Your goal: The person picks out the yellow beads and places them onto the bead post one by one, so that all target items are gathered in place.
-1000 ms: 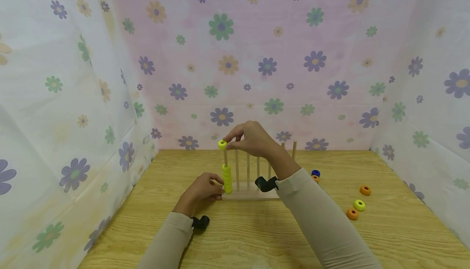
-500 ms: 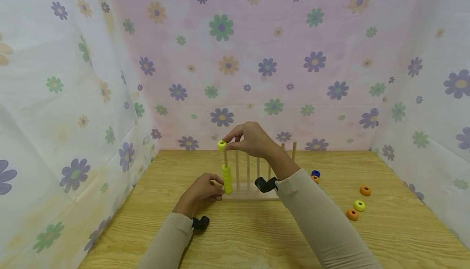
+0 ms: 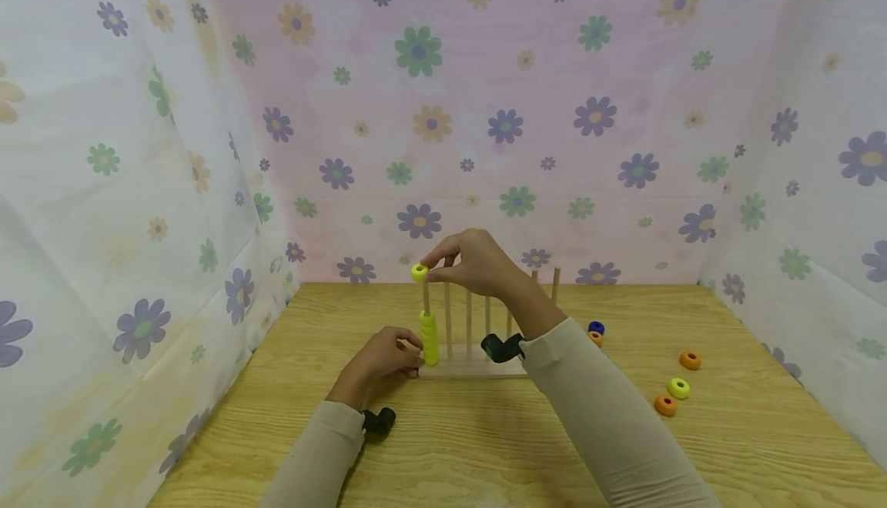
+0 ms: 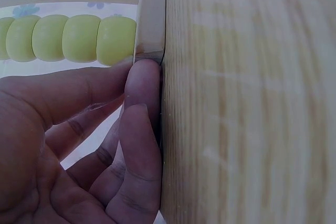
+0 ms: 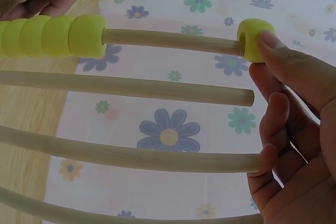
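Observation:
At the top of the leftmost peg, my right hand (image 3: 474, 263) pinches a yellow bead (image 5: 255, 28) between thumb and fingers. In the right wrist view the tip of that peg (image 5: 173, 40) meets the bead's hole. Lower on the same peg sits a stack of several yellow beads (image 3: 429, 342), touching one another. My left hand (image 3: 379, 355) holds the left end of the wooden base (image 4: 150, 19) of the peg rack, beside the stack. Its fingertips press against the base's corner in the left wrist view. How far they wrap underneath is hidden.
Bare upright pegs (image 3: 468, 323) stand to the right of the stack, partly behind my right forearm. Loose on the table (image 3: 457, 446) at the right lie a blue bead (image 3: 596, 326), several orange beads (image 3: 690, 359) and a yellow bead (image 3: 679, 390). Flowered cloth surrounds the table.
Almost nothing differs. The pinched yellow bead shifts very slightly at the peg's tip, and both hands keep their places.

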Action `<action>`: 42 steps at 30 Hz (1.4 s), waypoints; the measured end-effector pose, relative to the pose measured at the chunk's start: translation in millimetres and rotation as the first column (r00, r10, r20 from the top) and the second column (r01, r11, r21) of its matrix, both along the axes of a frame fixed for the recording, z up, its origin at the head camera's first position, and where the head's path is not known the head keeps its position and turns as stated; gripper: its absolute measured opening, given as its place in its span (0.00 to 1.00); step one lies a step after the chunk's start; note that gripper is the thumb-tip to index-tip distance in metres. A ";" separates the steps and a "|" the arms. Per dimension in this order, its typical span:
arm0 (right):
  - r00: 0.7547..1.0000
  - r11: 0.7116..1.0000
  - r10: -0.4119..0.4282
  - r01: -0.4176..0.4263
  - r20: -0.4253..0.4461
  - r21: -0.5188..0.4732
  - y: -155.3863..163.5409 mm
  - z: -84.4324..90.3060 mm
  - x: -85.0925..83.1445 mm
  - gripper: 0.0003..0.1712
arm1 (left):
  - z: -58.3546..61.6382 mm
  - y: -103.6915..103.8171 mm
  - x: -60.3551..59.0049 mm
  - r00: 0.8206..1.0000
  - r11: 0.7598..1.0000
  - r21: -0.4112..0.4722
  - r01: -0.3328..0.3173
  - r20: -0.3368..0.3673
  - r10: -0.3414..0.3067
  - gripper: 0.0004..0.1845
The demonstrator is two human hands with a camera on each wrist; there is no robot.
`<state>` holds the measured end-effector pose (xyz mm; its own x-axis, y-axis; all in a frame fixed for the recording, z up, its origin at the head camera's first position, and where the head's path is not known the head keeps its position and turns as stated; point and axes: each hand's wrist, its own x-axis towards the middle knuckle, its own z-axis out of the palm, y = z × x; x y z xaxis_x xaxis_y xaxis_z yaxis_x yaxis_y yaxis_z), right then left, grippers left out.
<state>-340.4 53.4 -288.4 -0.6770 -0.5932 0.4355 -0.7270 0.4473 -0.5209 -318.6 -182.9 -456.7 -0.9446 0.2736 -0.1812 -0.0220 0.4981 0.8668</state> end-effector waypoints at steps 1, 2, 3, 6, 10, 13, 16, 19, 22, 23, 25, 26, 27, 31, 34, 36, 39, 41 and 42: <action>1.000 1.000 -0.001 0.001 -0.003 0.001 -0.1 -0.1 -0.3 0.08 | -0.3 -0.1 -0.1 1.000 1.000 -0.001 0.001 -0.003 -0.001 0.12; 1.000 1.000 -0.002 0.002 -0.006 0.002 -0.1 -0.4 -0.5 0.08 | -0.2 -0.1 0.1 1.000 1.000 -0.002 0.001 -0.003 -0.001 0.12; 1.000 1.000 -0.003 0.004 -0.009 0.003 0.0 -0.6 -0.6 0.08 | -0.4 -0.2 0.0 1.000 1.000 -0.001 0.001 -0.003 -0.001 0.12; 1.000 1.000 -0.004 0.004 -0.015 0.003 0.3 -1.0 -1.2 0.08 | -0.6 -0.4 0.2 1.000 1.000 0.001 0.001 -0.001 -0.001 0.12; 1.000 1.000 -0.012 0.012 -0.012 0.003 1.2 -1.5 -1.7 0.08 | -0.6 -0.7 0.2 1.000 1.000 0.003 0.002 -0.001 -0.002 0.12; 1.000 1.000 -0.019 0.019 -0.009 0.005 1.9 -1.7 -2.0 0.08 | -0.5 -0.6 0.0 1.000 1.000 0.000 0.004 -0.004 -0.004 0.12; 1.000 1.000 -0.019 0.019 -0.007 0.003 3.0 -2.1 -2.6 0.08 | -0.3 -0.2 0.4 1.000 1.000 -0.001 0.008 -0.005 -0.008 0.12; 1.000 1.000 -0.020 0.020 0.004 0.003 4.4 -2.5 -3.2 0.07 | 0.2 0.0 0.9 1.000 1.000 0.005 0.006 -0.004 -0.006 0.12; 1.000 1.000 -0.024 0.024 0.015 0.003 5.4 -3.2 -4.1 0.06 | 0.5 0.3 0.8 1.000 1.000 0.012 0.005 -0.008 -0.005 0.12; 1.000 1.000 -0.024 0.024 0.018 0.002 5.7 -3.5 -4.3 0.06 | 0.7 0.4 0.8 1.000 1.000 0.016 0.003 -0.008 -0.003 0.12; 1.000 1.000 -0.023 0.023 0.017 0.001 5.9 -4.0 -4.5 0.06 | 0.8 0.4 0.6 1.000 1.000 0.021 0.003 -0.009 -0.003 0.12; 1.000 1.000 -0.021 0.021 0.017 -0.001 6.2 -4.1 -4.3 0.06 | 0.9 0.5 0.5 1.000 1.000 0.022 0.003 -0.009 -0.003 0.13; 1.000 1.000 -0.020 0.020 0.017 -0.001 6.2 -4.3 -4.4 0.06 | 0.8 0.5 0.4 1.000 1.000 0.023 0.003 -0.009 -0.003 0.13; 1.000 1.000 -0.025 0.025 0.016 0.010 7.0 -4.6 -3.7 0.06 | 0.5 0.4 0.4 1.000 1.000 0.023 0.002 0.000 -0.002 0.12; 0.999 0.999 -0.033 0.032 0.010 0.022 7.9 -3.3 -2.2 0.07 | 0.8 0.1 0.0 1.000 1.000 0.020 0.004 0.003 -0.004 0.12; 1.000 0.999 -0.030 0.030 0.008 0.021 8.8 -2.0 -0.6 0.07 | 0.9 -0.2 -0.4 1.000 1.000 0.019 0.004 0.003 -0.004 0.12; 1.000 1.000 -0.024 0.024 0.003 0.013 11.2 -1.1 1.5 0.08 | 1.0 -0.5 -0.6 1.000 1.000 0.019 0.004 0.004 -0.005 0.12; 1.000 1.000 -0.021 0.021 -0.006 0.010 13.6 -1.9 2.5 0.08 | 0.7 -0.5 -0.6 1.000 1.000 0.019 0.007 0.005 -0.007 0.12; 1.000 1.000 -0.021 0.021 -0.013 0.009 15.2 -2.6 3.0 0.09 | 0.7 -0.5 -0.4 1.000 1.000 0.018 0.008 0.004 -0.008 0.12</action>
<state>-337.5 68.6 -291.0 -0.6837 -0.5833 0.4386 -0.7241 0.4671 -0.5075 -319.0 -183.5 -456.0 -0.9416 0.2845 -0.1799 -0.0213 0.4829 0.8754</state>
